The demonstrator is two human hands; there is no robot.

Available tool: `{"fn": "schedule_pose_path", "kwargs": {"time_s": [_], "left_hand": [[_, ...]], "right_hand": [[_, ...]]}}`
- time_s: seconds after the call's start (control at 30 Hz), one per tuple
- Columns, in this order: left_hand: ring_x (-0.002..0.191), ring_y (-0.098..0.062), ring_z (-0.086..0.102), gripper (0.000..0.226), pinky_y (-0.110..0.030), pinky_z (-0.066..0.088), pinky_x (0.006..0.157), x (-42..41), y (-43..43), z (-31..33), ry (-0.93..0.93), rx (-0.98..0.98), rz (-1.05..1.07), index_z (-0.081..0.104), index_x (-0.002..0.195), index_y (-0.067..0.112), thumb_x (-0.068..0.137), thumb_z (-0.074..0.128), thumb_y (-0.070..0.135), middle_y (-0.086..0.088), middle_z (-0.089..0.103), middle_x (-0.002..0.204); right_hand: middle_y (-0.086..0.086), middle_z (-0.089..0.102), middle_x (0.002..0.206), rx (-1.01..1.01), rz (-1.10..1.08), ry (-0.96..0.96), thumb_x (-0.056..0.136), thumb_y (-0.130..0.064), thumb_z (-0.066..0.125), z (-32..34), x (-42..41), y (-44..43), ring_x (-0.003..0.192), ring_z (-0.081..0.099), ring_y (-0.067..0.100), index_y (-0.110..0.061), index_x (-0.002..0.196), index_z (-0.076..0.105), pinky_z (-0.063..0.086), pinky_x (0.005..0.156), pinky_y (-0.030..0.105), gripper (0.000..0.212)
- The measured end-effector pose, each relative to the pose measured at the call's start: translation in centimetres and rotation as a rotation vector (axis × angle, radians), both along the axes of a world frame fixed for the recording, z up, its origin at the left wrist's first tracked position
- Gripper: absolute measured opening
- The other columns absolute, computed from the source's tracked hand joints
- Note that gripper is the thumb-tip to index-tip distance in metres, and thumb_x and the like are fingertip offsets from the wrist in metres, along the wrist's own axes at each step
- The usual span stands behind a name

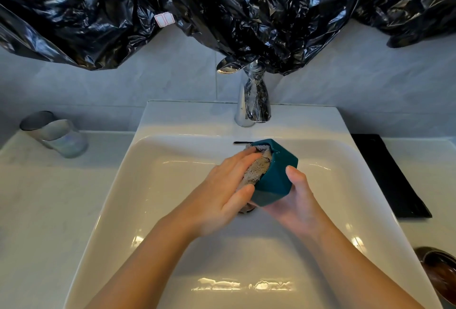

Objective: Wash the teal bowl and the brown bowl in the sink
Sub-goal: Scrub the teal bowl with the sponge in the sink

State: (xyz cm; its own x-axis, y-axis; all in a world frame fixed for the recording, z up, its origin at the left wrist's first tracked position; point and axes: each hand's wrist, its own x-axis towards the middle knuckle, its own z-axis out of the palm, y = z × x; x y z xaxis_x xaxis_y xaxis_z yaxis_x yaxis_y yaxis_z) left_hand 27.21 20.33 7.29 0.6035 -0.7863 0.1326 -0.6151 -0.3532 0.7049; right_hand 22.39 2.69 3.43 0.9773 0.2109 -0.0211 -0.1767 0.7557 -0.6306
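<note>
brown bowl [441,274], just one, sits nearest on the counter right of the white sink [148,185], partly cut off by the frame edge. over the basin two hands work on one teal bowl [274,175], tipped on its side. the right hand [293,200] cups it from beneath, thumb on its wall. the left hand [222,192] grips one grey cloth [254,170], pushing it into the bowl's mouth. farther right lies one black mat [389,175]. farther left stand two glass tumblers [61,138], close together. one chrome tap [243,111] rises behind, under black plastic sheeting [222,0].

Crumpled black plastic [246,0] over pale tiles [177,62]
</note>
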Motion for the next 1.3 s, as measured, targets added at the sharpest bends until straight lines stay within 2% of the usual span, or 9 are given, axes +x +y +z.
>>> {"fn": "schedule_pose_path", "kwargs": {"time_s": [0.1, 0.23, 0.37, 0.47, 0.6, 0.73, 1.0, 1.13, 1.3], "left_hand": [[0.137, -0.002, 0.03, 0.049, -0.029, 0.028, 0.113, 0.8, -0.4, 0.0, 0.067, -0.07, 0.054, 0.037, 0.144, 0.029, 0.095, 0.036, 0.027, 0.011, 0.033, 0.151], [0.115, -0.011, 0.057, 0.05, -0.024, 0.044, 0.097, 2.0, -0.6, -0.2, -0.248, -0.048, 0.035, 0.058, 0.129, 0.022, 0.08, 0.063, 0.011, 0.006, 0.059, 0.133], [0.079, -0.018, 0.057, 0.025, -0.028, 0.048, 0.07, 2.4, -1.1, 0.0, -0.429, 0.03, -0.007, 0.062, 0.103, 0.014, 0.081, 0.065, 0.006, 0.002, 0.067, 0.092], [0.069, -0.022, 0.053, 0.009, -0.03, 0.042, 0.06, 1.9, -1.5, -0.2, -0.271, 0.055, 0.105, 0.053, 0.088, 0.017, 0.087, 0.056, 0.008, 0.001, 0.058, 0.076], [0.064, -0.014, 0.051, 0.026, -0.02, 0.036, 0.055, 1.7, -1.4, -0.5, 0.08, 0.094, 0.149, 0.049, 0.079, 0.034, 0.093, 0.046, 0.012, 0.007, 0.058, 0.071], [0.085, -0.015, 0.065, 0.022, -0.031, 0.055, 0.071, 1.9, -1.0, 0.0, 0.32, -0.084, 0.169, 0.045, 0.11, 0.036, 0.094, 0.054, 0.025, 0.004, 0.068, 0.1], [0.109, -0.021, 0.054, 0.039, -0.034, 0.046, 0.089, 2.4, 0.2, -0.2, -0.47, 0.068, 0.011, 0.055, 0.132, 0.021, 0.094, 0.045, 0.028, -0.003, 0.05, 0.13], [0.108, -0.023, 0.057, 0.046, -0.035, 0.052, 0.082, 3.0, 0.5, 0.2, -0.511, 0.115, -0.076, 0.046, 0.139, 0.02, 0.094, 0.043, 0.024, -0.005, 0.054, 0.132], [0.099, -0.03, 0.062, 0.052, -0.037, 0.057, 0.067, 3.1, -0.6, -0.4, -0.562, 0.159, 0.012, 0.056, 0.127, 0.018, 0.079, 0.071, 0.005, -0.009, 0.059, 0.123]], "right_hand": [[0.014, 0.064, 0.122, -0.005, -0.016, -0.001, 0.074, -0.043, 0.08, 0.1, 0.1, 0.0, 0.111, 0.062, 0.026, -0.014, 0.13, 0.061, 0.053, 0.093, 0.048, 0.066], [0.014, 0.064, 0.123, -0.086, 0.021, -0.013, 0.076, -0.044, 0.078, -0.1, 0.1, 0.3, 0.111, 0.062, 0.027, -0.014, 0.132, 0.06, 0.052, 0.093, 0.046, 0.066], [0.018, 0.058, 0.121, -0.177, 0.062, -0.032, 0.077, -0.045, 0.078, -0.2, 0.2, 0.5, 0.108, 0.058, 0.03, -0.009, 0.137, 0.049, 0.049, 0.09, 0.047, 0.076], [0.022, 0.053, 0.125, -0.27, -0.023, -0.025, 0.072, -0.042, 0.082, -0.4, 0.4, 0.7, 0.109, 0.056, 0.035, -0.003, 0.145, 0.033, 0.051, 0.088, 0.046, 0.096], [0.021, 0.055, 0.126, -0.408, -0.141, -0.028, 0.068, -0.037, 0.084, -0.9, 0.6, 0.6, 0.112, 0.056, 0.037, -0.012, 0.146, 0.033, 0.053, 0.087, 0.045, 0.096], [0.03, 0.049, 0.137, -0.338, -0.122, -0.068, 0.07, -0.042, 0.084, -0.7, 0.7, 0.3, 0.121, 0.054, 0.043, -0.007, 0.147, 0.031, 0.049, 0.096, 0.052, 0.099], [0.018, 0.052, 0.125, -0.127, -0.033, -0.063, 0.077, -0.039, 0.079, -0.3, 0.6, 0.2, 0.107, 0.058, 0.028, 0.002, 0.147, 0.029, 0.052, 0.085, 0.042, 0.095], [0.02, 0.05, 0.126, -0.138, -0.017, -0.06, 0.077, -0.041, 0.079, -0.3, 0.7, 0.1, 0.11, 0.056, 0.03, 0.002, 0.147, 0.029, 0.052, 0.086, 0.044, 0.096], [0.022, 0.048, 0.131, -0.197, -0.042, -0.06, 0.076, -0.04, 0.08, -0.5, 0.8, 0.4, 0.116, 0.05, 0.036, -0.002, 0.148, 0.03, 0.047, 0.092, 0.05, 0.095]]}}
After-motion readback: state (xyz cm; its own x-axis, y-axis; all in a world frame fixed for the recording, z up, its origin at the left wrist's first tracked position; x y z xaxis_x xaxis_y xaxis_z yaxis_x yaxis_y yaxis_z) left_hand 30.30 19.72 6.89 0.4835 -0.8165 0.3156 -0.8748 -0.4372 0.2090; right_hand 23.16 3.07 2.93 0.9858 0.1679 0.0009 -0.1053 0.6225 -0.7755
